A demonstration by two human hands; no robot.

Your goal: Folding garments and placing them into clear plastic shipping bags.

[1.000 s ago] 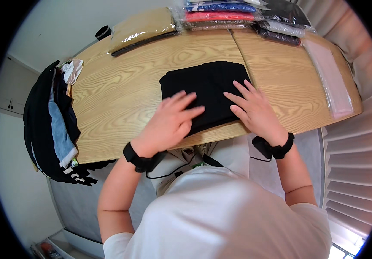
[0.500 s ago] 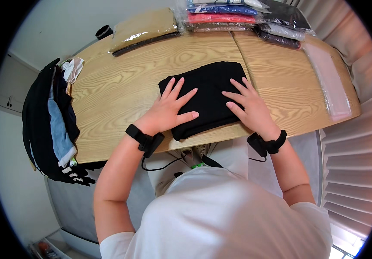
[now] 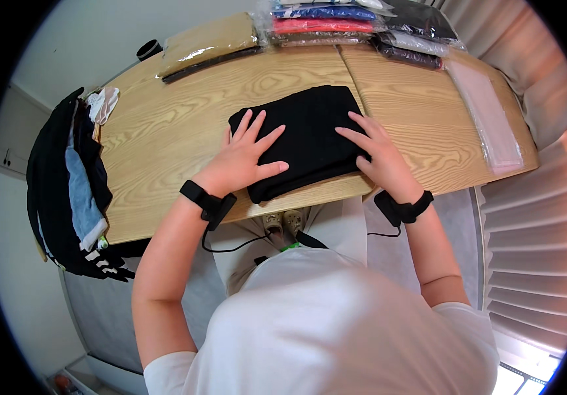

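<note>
A black garment [image 3: 310, 135], folded into a flat rectangle, lies slightly turned near the front edge of the wooden table. Resting on its left side, my left hand [image 3: 241, 155] has its fingers spread over the cloth. My right hand [image 3: 383, 158] is at the garment's right edge, its fingers apart, the fingertips touching the cloth and the thumb near the side. Neither hand grips the fabric. Black bands with small boxes and cables circle both my wrists.
Bagged folded garments are stacked along the back: tan ones [image 3: 211, 43], coloured ones [image 3: 323, 25] and dark ones [image 3: 418, 26]. An empty-looking clear bag [image 3: 487, 118] lies at right. Loose clothes [image 3: 56, 191] hang over the table's left end. A black cylinder [image 3: 148, 49] stands behind.
The view has shifted a little. My right hand has moved from lying on the garment's top toward its right edge, while my left hand stays spread on the left side.
</note>
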